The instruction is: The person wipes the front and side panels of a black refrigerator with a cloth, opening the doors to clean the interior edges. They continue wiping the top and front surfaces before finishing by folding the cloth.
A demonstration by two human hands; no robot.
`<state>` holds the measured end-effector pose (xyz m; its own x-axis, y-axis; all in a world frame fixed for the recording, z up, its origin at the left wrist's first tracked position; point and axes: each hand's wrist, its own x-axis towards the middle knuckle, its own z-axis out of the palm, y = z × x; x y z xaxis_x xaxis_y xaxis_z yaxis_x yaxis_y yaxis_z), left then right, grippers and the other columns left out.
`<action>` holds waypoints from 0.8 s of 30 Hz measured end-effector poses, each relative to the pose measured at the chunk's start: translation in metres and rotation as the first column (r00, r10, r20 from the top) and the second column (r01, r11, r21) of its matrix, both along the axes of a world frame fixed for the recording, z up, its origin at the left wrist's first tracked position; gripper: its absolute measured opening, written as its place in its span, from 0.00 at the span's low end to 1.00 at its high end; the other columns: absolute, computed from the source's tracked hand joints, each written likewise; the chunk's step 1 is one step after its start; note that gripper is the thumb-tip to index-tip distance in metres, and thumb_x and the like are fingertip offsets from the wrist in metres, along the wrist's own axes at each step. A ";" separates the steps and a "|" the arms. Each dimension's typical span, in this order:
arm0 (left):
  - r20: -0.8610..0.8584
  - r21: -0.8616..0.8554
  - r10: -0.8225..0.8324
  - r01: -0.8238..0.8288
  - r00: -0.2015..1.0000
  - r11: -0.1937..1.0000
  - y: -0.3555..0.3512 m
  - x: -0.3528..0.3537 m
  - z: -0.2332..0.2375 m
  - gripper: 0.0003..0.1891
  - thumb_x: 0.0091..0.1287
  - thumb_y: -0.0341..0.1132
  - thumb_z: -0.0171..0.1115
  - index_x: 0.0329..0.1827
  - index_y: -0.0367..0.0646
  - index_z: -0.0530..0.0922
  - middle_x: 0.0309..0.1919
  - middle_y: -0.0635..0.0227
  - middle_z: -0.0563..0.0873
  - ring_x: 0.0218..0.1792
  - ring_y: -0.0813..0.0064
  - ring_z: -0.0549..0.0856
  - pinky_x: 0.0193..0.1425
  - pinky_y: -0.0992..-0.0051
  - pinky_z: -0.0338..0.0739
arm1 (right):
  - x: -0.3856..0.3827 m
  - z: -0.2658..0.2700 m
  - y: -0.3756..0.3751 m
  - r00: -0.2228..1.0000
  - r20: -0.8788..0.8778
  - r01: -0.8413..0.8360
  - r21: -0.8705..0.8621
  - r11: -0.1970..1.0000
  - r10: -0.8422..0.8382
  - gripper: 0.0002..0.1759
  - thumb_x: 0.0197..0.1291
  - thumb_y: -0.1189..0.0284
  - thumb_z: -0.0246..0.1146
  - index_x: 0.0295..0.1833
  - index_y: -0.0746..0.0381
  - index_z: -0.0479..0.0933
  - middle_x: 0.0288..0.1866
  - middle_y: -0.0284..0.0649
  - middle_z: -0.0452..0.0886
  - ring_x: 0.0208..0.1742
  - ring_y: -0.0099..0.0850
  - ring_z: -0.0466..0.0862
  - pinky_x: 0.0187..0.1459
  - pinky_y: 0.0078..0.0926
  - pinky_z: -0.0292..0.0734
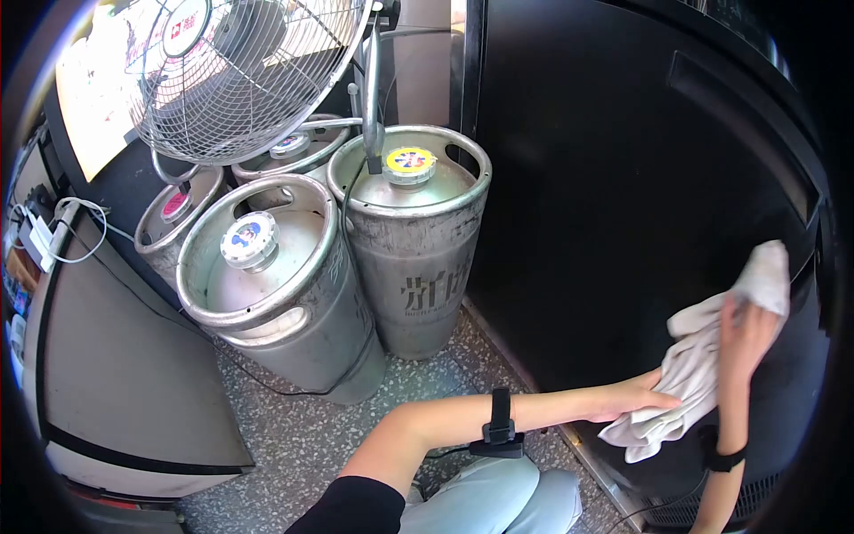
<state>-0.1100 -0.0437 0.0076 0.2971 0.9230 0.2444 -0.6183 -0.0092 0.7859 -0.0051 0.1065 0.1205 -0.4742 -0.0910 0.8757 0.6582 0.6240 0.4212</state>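
Observation:
A whitish cloth (pixel 694 356) hangs in loose folds in front of a large black panel (pixel 605 160), with both hands on it. My left hand (pixel 633 397) reaches in from the left and is closed on the cloth's lower left part, thumb lying over the folds. Higher up and to the right, my right hand (pixel 745 336) is closed around a bunched part of the same cloth, whose top end sticks up above the fingers. That upper end looks slightly blurred and overlaps the panel's right side.
Several metal kegs stand left of the panel, including a tall keg (pixel 414 258) and a nearer keg (pixel 294 285). A wire-guarded fan (pixel 240 80) is above them. A thin black cable (pixel 276 390) runs across the speckled floor (pixel 294 445). White plugs (pixel 40 238) are at far left.

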 end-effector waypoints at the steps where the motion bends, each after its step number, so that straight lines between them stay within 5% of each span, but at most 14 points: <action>1: 0.014 0.057 0.009 -0.010 1.000 0.998 0.002 -0.003 0.012 0.43 0.62 0.43 0.62 0.71 0.35 0.46 0.66 0.59 0.61 0.66 0.75 0.62 0.68 0.76 0.57 | 0.014 0.018 0.015 0.996 -0.049 0.073 0.028 0.997 -0.072 0.22 0.57 0.68 0.63 0.54 0.70 0.72 0.54 0.54 0.73 0.57 0.50 0.72 0.58 0.41 0.65; 5: 0.043 0.197 -0.066 0.057 0.997 0.979 0.009 -0.014 0.046 0.46 0.61 0.42 0.63 0.72 0.37 0.41 0.68 0.57 0.57 0.68 0.72 0.59 0.69 0.76 0.55 | 0.032 0.059 0.044 0.965 -0.224 0.138 -0.007 0.990 -0.136 0.20 0.60 0.64 0.60 0.48 0.71 0.75 0.47 0.53 0.78 0.49 0.47 0.76 0.53 0.41 0.67; 7: -0.129 0.086 0.154 -0.144 0.980 0.986 0.019 -0.007 0.019 0.46 0.61 0.41 0.63 0.73 0.39 0.40 0.67 0.59 0.58 0.66 0.73 0.62 0.66 0.75 0.59 | 0.022 0.057 0.025 0.970 -0.225 0.106 0.047 0.993 -0.093 0.20 0.57 0.65 0.62 0.47 0.71 0.75 0.47 0.53 0.77 0.50 0.48 0.76 0.54 0.42 0.67; 10: -0.168 -0.179 0.091 -0.121 0.982 0.976 0.005 -0.008 0.022 0.46 0.61 0.38 0.63 0.73 0.39 0.39 0.68 0.61 0.59 0.64 0.74 0.65 0.64 0.72 0.63 | 0.003 0.046 -0.014 0.976 -0.216 -0.001 0.155 0.988 0.035 0.22 0.48 0.69 0.66 0.48 0.70 0.74 0.51 0.53 0.75 0.53 0.50 0.73 0.56 0.45 0.66; 11: -0.164 -0.135 0.134 -0.157 0.977 0.978 0.017 -0.006 0.001 0.44 0.62 0.35 0.62 0.73 0.39 0.40 0.67 0.61 0.60 0.64 0.74 0.66 0.65 0.73 0.62 | 0.005 0.043 -0.021 0.975 -0.214 -0.045 0.098 0.994 0.065 0.23 0.46 0.70 0.66 0.49 0.69 0.74 0.52 0.53 0.74 0.54 0.51 0.73 0.57 0.46 0.65; 13: -0.174 -0.136 0.130 -0.155 0.976 0.978 0.010 -0.001 0.012 0.44 0.61 0.39 0.64 0.72 0.35 0.45 0.67 0.58 0.60 0.66 0.72 0.64 0.68 0.75 0.57 | 0.014 0.032 -0.022 0.979 -0.158 -0.136 -0.032 0.990 0.130 0.24 0.45 0.73 0.65 0.50 0.69 0.75 0.55 0.53 0.73 0.58 0.51 0.71 0.60 0.46 0.62; 17: -0.208 -0.116 0.055 -0.081 0.977 0.990 0.011 0.007 0.013 0.34 0.62 0.34 0.62 0.68 0.36 0.55 0.61 0.62 0.69 0.61 0.76 0.69 0.65 0.76 0.61 | 0.012 0.013 -0.024 0.954 0.124 -0.253 -0.152 0.955 0.273 0.17 0.44 0.69 0.66 0.41 0.65 0.78 0.43 0.45 0.79 0.46 0.39 0.79 0.49 0.33 0.73; 19: -0.229 -0.133 0.026 -0.058 0.973 0.989 0.009 0.009 0.019 0.34 0.62 0.33 0.62 0.68 0.37 0.55 0.61 0.62 0.69 0.61 0.76 0.69 0.65 0.76 0.61 | 0.009 0.033 -0.033 0.954 0.116 -0.267 -0.098 0.959 0.278 0.15 0.45 0.69 0.66 0.39 0.64 0.78 0.41 0.44 0.79 0.43 0.39 0.80 0.48 0.34 0.74; 24: -0.050 -0.050 0.150 -0.152 0.987 0.987 0.014 0.007 0.055 0.34 0.61 0.27 0.59 0.69 0.40 0.52 0.61 0.63 0.69 0.62 0.74 0.70 0.65 0.71 0.64 | -0.002 0.098 -0.037 0.976 -0.173 -0.125 0.045 0.991 0.131 0.16 0.47 0.68 0.64 0.42 0.65 0.76 0.39 0.45 0.76 0.44 0.42 0.76 0.49 0.37 0.69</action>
